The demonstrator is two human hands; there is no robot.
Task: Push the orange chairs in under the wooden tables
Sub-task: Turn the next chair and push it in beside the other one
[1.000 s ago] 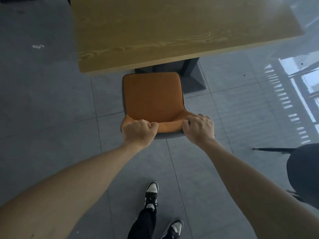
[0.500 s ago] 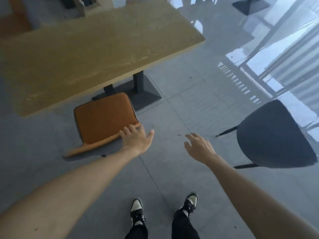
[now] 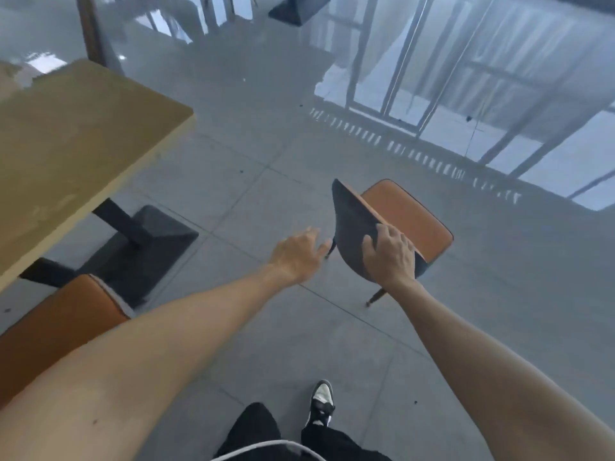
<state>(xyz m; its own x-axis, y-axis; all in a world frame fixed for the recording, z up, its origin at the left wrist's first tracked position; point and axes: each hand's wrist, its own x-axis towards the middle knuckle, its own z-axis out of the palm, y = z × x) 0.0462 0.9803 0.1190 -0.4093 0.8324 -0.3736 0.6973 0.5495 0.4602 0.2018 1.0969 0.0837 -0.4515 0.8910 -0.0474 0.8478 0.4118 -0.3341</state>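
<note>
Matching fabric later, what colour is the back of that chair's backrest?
Dark grey on the backrest, seen from the head view; the seat is orange.

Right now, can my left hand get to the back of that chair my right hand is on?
Probably yes: the left hand is open just beside the chair's backrest, with only bare floor between.

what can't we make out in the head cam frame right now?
- Head view: the near orange chair by the light wooden table is mostly hidden by the left forearm and cut by the frame edge.
- Far orange chair with the dark grey back: most legs are hidden under its shell.
- Right hand: fingertips curl over the backrest, so grip firmness is unclear.
- Left hand: motion-blurred, near the backrest; contact unclear.
</note>
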